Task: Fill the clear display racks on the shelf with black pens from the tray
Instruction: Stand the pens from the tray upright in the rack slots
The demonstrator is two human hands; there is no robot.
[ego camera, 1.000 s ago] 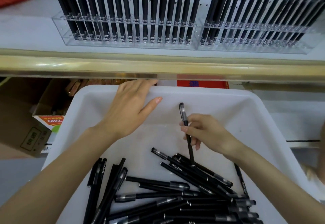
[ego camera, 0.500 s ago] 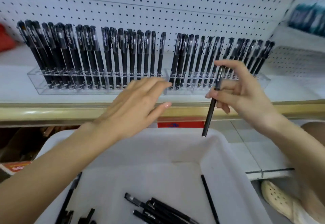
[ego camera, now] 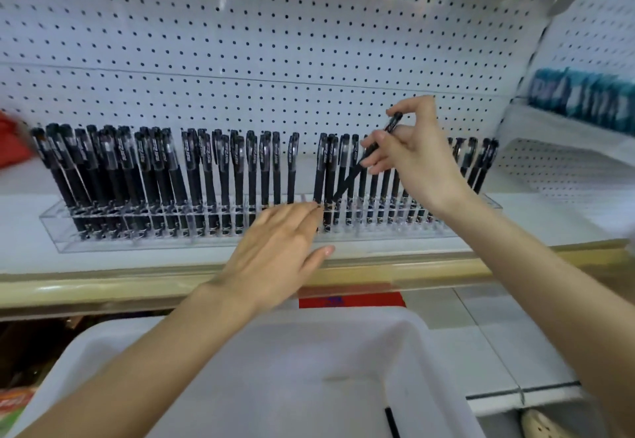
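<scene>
Mostly filled, clear racks (ego camera: 137, 243) hold black pens (ego camera: 224, 176); tray (ego camera: 309, 351) shows one.

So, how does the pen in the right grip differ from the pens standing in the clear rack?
The held pen leans, cap up to the right; the racked pens stand almost upright. The held pen is pinched in the right grip; the racked pens sit in slots of the clear rack. Both are black, capped.

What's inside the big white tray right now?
One black pen shows in the tray, low down. The left forearm covers part of it, and the picture cuts off the rest.
</scene>
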